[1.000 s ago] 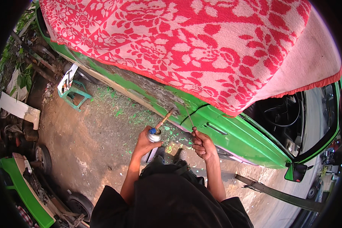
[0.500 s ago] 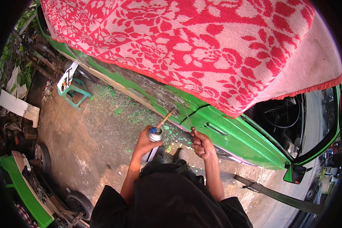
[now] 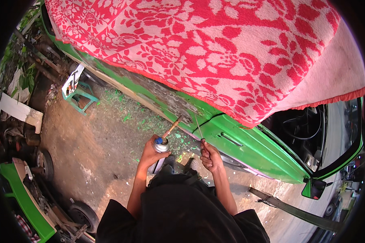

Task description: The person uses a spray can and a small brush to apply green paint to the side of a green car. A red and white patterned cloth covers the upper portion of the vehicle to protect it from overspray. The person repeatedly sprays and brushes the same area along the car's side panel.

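Note:
My left hand (image 3: 151, 151) is wrapped round a gas canister (image 3: 161, 148) fitted with a blowtorch head that has a blue knob. The torch's copper-coloured nozzle (image 3: 172, 126) points up and right, its tip close to the stripped, grey-brown patch (image 3: 170, 101) on the green car's side panel. No flame can be made out. In my right hand (image 3: 211, 158), the fingers are closed on the handle of a screwdriver-like tool (image 3: 199, 128) with a thin, straight shaft. That shaft slants up to the green panel by the patch's right end; whether its tip touches is unclear.
A red and pink floral blanket (image 3: 215, 52) drapes over the car above the green door (image 3: 251, 150). Green paint flakes (image 3: 127, 117) litter the ground. Leftward stands a teal stool (image 3: 82, 99) with tools on it. A long bar (image 3: 296, 212) lies at right, near the side mirror (image 3: 314, 189).
Both hands have shifted slightly left, carrying the torch and the thin tool with them. The nozzle tip has moved a little left along the stripped patch.

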`<action>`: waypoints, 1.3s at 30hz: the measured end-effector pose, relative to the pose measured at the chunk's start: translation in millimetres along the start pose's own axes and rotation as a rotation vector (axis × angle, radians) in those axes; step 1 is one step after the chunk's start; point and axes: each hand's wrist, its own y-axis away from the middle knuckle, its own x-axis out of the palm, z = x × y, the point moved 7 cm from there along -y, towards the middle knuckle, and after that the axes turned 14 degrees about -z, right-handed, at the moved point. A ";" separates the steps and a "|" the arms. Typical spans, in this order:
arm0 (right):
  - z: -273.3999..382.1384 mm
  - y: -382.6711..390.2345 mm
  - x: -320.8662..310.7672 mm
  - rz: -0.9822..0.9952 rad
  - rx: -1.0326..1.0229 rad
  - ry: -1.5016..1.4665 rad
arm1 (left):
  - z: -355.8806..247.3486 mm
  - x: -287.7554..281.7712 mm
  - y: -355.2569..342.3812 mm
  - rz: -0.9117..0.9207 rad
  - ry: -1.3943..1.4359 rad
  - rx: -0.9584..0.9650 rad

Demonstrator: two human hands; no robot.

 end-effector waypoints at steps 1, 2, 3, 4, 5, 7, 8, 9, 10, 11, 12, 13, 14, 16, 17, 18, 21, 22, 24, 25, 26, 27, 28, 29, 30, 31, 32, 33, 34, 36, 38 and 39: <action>-2.4 -1.7 1.6 0.006 -0.001 -0.005 | -0.8 0.5 0.4 0.001 -0.006 -0.005; -4.8 -3.0 3.4 0.012 -0.003 -0.011 | -1.8 0.8 0.9 0.002 -0.013 -0.010; -5.7 -3.5 4.3 0.018 -0.005 -0.017 | -2.4 1.3 1.0 0.004 -0.019 -0.014; -2.6 -0.8 5.8 0.009 -0.017 0.023 | -3.2 1.3 0.9 0.008 -0.037 0.005; 3.6 2.4 6.4 -0.007 -0.052 0.087 | -3.5 1.0 0.5 0.013 -0.055 0.024; 20.7 13.0 9.0 -0.036 -0.125 0.215 | -3.0 1.6 1.0 0.015 -0.048 0.019; 29.5 21.5 11.9 -0.040 -0.151 0.263 | -3.0 3.7 0.9 0.015 -0.023 -0.001; 37.6 29.8 15.7 -0.055 -0.157 0.287 | -2.7 4.5 0.4 0.015 0.002 -0.021; 44.7 38.0 18.6 -0.075 -0.158 0.312 | -2.4 4.7 0.2 0.019 -0.008 -0.011; 49.5 41.7 20.7 -0.095 -0.159 0.337 | -1.7 4.6 -0.2 0.021 -0.019 -0.001; 51.3 41.5 23.1 -0.094 -0.151 0.325 | -1.3 4.0 -0.4 0.023 -0.029 0.009; 49.3 39.4 22.8 -0.067 -0.126 0.280 | -0.6 4.7 -1.5 0.023 -0.043 0.012; 46.1 34.0 20.7 -0.039 -0.102 0.235 | 0.0 5.0 -2.4 0.021 -0.057 0.016; 39.9 27.4 21.5 0.002 -0.027 0.142 | 2.1 4.4 -4.4 0.025 -0.071 0.028; 38.7 28.2 23.2 0.009 -0.013 0.115 | 4.0 3.5 -5.3 0.030 -0.070 0.036; 37.7 30.2 26.2 0.015 0.001 0.089 | 5.7 2.8 -6.2 0.035 -0.070 0.045; 32.3 30.8 23.4 0.010 0.012 0.053 | 10.2 -1.3 -8.2 0.031 -0.032 0.026; 30.8 32.3 23.5 0.007 0.009 0.047 | 12.3 -2.0 -9.5 0.029 -0.026 0.016; 33.9 36.6 21.8 -0.134 -0.200 0.301 | 16.4 -2.8 -11.7 0.028 -0.013 -0.004; 37.3 39.6 22.2 -0.207 -0.302 0.425 | 12.0 -3.2 -12.3 0.033 -0.034 0.008; 47.5 39.0 19.2 -0.284 -0.447 0.671 | 7.7 -3.2 -13.2 0.039 -0.055 0.020; 60.9 47.0 25.6 -0.352 -0.675 0.893 | 3.3 -2.6 -14.3 0.045 -0.077 0.032; 74.3 62.4 43.0 -0.418 -0.903 1.114 | 1.6 -2.8 -14.6 0.045 -0.068 0.036; 82.7 74.0 59.3 -0.480 -1.134 1.333 | 0.3 -3.0 -14.7 0.044 -0.059 0.039; 86.5 72.1 59.4 -0.496 -1.167 1.320 | -0.9 -4.2 -14.3 0.043 -0.050 0.042; 89.7 72.9 58.3 -0.482 -1.271 1.332 | -3.2 -4.4 -14.7 0.045 -0.059 0.050; 94.1 71.3 54.3 -0.468 -1.376 1.346 | -5.4 -3.6 -16.0 0.047 -0.064 0.058; 97.2 69.6 50.1 -0.451 -1.482 1.360 | -7.5 -3.1 -17.2 0.047 -0.068 0.066; 98.7 65.2 44.1 -0.439 -1.464 1.358 | -8.0 -2.7 -17.0 0.044 -0.058 0.055; 94.6 60.2 32.3 -0.426 -1.370 1.333 | -7.8 -2.7 -16.8 0.036 -0.036 0.033; 92.4 59.9 32.6 -0.422 -1.320 1.293 | -1.3 -5.8 -16.8 0.032 -0.021 0.056; 91.0 55.1 30.6 -0.437 -1.273 1.331 | 1.8 -6.6 -16.6 0.031 -0.013 0.068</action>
